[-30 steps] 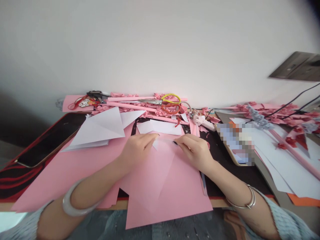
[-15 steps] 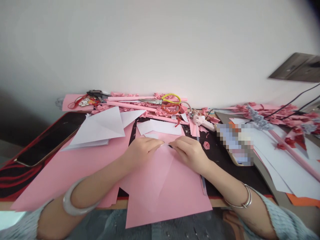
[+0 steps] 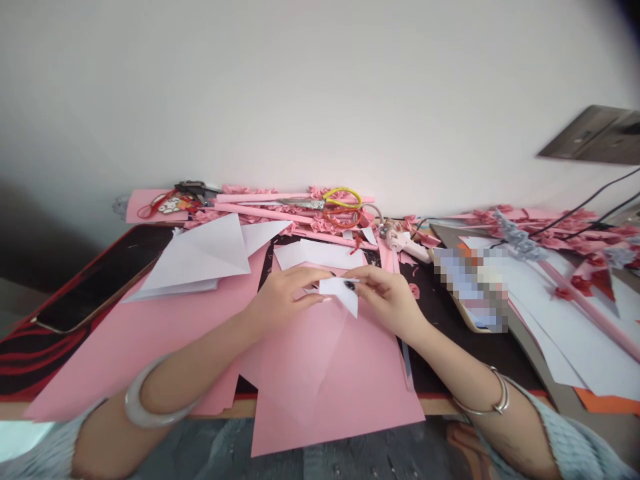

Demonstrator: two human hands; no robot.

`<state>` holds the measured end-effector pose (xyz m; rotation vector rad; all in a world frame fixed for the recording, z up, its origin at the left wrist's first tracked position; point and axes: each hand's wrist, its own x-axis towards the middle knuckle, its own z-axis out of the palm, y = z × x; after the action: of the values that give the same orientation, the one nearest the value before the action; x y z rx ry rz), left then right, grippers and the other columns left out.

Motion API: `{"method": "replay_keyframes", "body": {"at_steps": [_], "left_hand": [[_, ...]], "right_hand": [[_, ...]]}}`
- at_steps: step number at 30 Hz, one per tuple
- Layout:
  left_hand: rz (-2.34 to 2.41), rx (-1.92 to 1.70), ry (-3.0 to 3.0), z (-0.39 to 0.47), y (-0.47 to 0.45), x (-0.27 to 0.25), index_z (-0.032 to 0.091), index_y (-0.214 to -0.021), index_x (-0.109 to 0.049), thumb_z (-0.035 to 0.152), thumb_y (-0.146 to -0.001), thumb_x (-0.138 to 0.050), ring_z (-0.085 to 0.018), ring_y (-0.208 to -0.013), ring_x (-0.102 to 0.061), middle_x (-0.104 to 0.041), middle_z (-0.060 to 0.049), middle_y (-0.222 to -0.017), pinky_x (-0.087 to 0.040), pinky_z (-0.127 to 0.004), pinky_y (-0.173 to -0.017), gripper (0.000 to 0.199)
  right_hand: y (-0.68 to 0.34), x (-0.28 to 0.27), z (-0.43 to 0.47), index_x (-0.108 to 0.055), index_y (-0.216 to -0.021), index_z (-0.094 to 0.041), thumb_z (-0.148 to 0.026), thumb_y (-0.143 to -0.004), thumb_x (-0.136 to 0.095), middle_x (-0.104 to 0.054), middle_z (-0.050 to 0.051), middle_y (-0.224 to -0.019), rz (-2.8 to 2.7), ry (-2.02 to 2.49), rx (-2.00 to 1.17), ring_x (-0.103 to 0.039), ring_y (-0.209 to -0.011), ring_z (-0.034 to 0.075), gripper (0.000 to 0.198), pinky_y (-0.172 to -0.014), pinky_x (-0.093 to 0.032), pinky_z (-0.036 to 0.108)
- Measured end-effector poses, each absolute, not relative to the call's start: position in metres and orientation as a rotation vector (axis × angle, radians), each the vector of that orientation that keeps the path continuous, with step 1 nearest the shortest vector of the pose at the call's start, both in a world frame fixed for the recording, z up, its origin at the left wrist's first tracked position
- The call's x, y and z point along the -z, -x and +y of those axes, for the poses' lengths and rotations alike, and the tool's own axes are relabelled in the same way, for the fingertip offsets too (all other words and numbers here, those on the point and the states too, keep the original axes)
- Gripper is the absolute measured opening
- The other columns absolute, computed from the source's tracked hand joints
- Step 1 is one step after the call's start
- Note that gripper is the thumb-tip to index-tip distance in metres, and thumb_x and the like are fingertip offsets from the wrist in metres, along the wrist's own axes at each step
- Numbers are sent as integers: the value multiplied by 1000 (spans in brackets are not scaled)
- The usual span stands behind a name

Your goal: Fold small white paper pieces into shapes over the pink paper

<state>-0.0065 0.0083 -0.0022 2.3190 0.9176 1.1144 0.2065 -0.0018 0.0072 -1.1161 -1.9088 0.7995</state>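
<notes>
In the middle of the head view, a small folded white paper [image 3: 336, 287] with a pointed lower corner is held up between both hands. My right hand [image 3: 387, 297] pinches its right side, the thumb in front. At its left end, the forefinger and thumb of my left hand [image 3: 280, 297] take its upper and lower edges. Beneath the hands lies a large pink sheet [image 3: 350, 387] with crease lines, reaching over the table's front edge. Behind them rests a white paper strip [image 3: 320, 254].
White sheets [image 3: 200, 257] and more pink paper [image 3: 150, 340] lie left, beside a dark phone [image 3: 100, 280]. Scissors [image 3: 343, 198] rest on pink paper sticks at the back. A glue gun [image 3: 407, 245] and a phone with a blurred screen [image 3: 470, 293] are to the right.
The small white paper has been lifted and turned, so its flat face and point now show. My left fingers have spread apart; before, both hands' fingertips pressed close together on it.
</notes>
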Motion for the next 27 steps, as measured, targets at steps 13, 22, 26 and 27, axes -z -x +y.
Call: {"method": "replay_keyframes", "body": {"at_steps": [13, 22, 26, 27], "left_hand": [[977, -1115, -1963, 9, 8, 3, 20, -86, -70, 27, -82, -58, -14, -66, -66, -71, -2, -77, -54, -23, -60, 14], [858, -1093, -1513, 8, 2, 2, 21, -129, -36, 26, -86, -53, -14, -62, -66, -67, 0, -69, -58, -27, -63, 47], [824, -1084, -1520, 10, 3, 3, 20, -108, -53, 30, -86, -52, -14, -65, -66, -68, -3, -81, -58, -28, -64, 24], [826, -1074, -1534, 10, 3, 4, 19, -103, -56, 30, -86, -52, -14, -67, -66, -68, -4, -87, -58, -28, -64, 21]], "right_hand": [[-197, -8, -6, -63, -96, -18, -21, -77, -62, -68, 5, -85, -1936, 1085, -830, -62, -72, 15, 20, -67, -50, 27], [-199, -5, -8, -45, -118, -22, -12, -82, -49, -63, 0, -77, -1920, 978, -803, -60, -70, 13, 38, -69, -48, 27], [-198, -6, -7, -59, -106, -21, -15, -80, -55, -67, 5, -94, -1903, 1014, -815, -63, -78, 14, 27, -72, -52, 29], [-197, -6, -6, -60, -105, -20, -15, -79, -57, -67, 5, -96, -1867, 1017, -849, -64, -78, 14, 27, -72, -52, 29]]}}
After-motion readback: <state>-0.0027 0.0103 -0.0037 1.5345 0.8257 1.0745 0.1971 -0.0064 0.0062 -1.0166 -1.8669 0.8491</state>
